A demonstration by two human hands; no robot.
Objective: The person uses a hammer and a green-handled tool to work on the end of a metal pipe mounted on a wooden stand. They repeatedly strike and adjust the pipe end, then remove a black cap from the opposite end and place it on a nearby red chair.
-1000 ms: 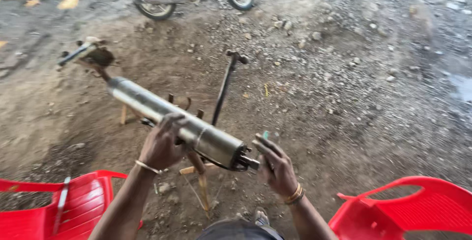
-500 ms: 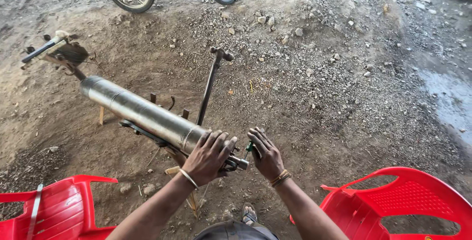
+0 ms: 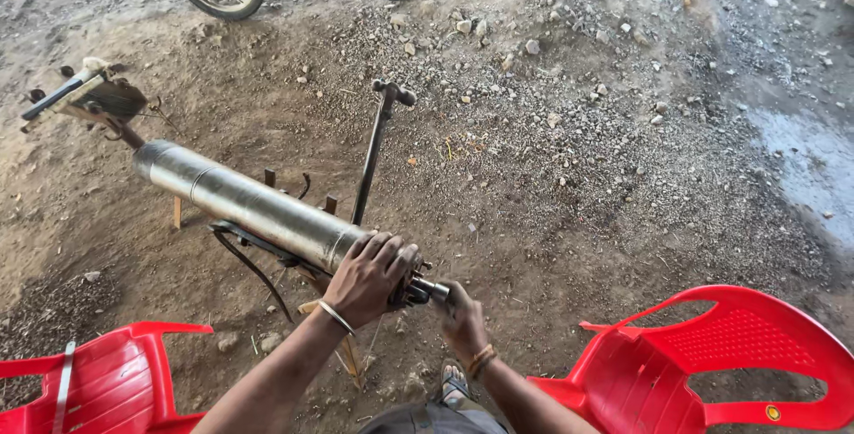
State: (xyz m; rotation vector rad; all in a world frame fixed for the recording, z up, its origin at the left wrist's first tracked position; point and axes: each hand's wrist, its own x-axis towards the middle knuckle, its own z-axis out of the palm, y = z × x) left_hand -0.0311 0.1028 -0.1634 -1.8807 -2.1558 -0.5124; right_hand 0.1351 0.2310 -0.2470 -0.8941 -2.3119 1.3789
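Steel cylinder (image 3: 253, 207): lying tilted on a low stand above the dirt. Left hand (image 3: 369, 276): fingers wrapped over its near end. Right hand (image 3: 463, 317): closed around the end fitting (image 3: 429, 290), just beside. 2 red plastic chairs (image 3: 712, 358) flank.

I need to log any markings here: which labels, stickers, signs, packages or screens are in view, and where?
Round sticker: low on the outer side of the red plastic chair at right; small, yellowish with a dark ring, too small to make out further.
No packages, signs or screens in view.
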